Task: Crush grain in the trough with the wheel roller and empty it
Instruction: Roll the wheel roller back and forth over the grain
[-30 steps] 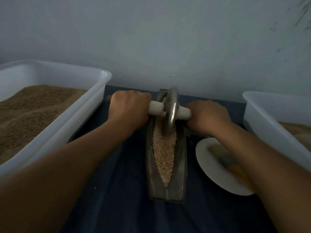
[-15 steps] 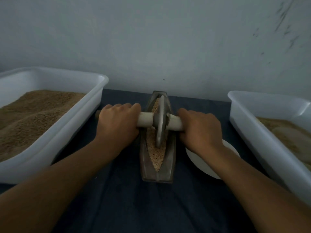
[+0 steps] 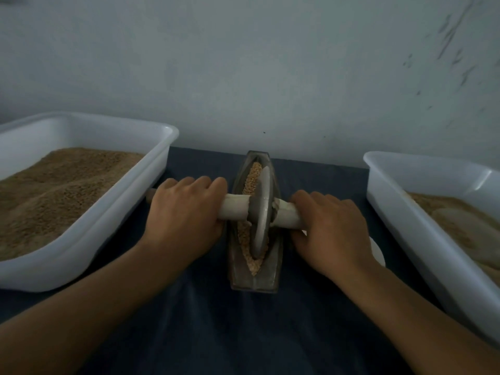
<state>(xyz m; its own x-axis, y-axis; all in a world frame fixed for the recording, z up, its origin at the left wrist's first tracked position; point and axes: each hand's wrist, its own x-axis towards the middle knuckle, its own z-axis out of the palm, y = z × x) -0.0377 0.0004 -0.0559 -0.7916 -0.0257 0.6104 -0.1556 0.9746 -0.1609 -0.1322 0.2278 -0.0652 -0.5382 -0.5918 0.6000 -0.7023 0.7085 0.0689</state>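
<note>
A narrow boat-shaped metal trough [image 3: 273, 277] lies lengthwise on the dark cloth in front of me, with pale grain [image 3: 253, 175] along its groove. The wheel roller [image 3: 261, 212], a grey metal disc on a pale wooden axle, stands upright in the groove near the trough's middle. My left hand [image 3: 184, 220] grips the axle's left handle and my right hand [image 3: 330, 231] grips the right handle. The disc hides the grain under it.
A large white tub [image 3: 113, 220] heaped with brown grain stands at the left. At the right, a second white tub [image 3: 422, 228] holds a shallower layer of paler material. A white plate [image 3: 378, 253] peeks out behind my right wrist. A pale wall rises just beyond the trough.
Both hands have drawn the roller along the groove from the trough's far end toward its near half. My view has lifted and pulled back, so the plate is mostly hidden.
</note>
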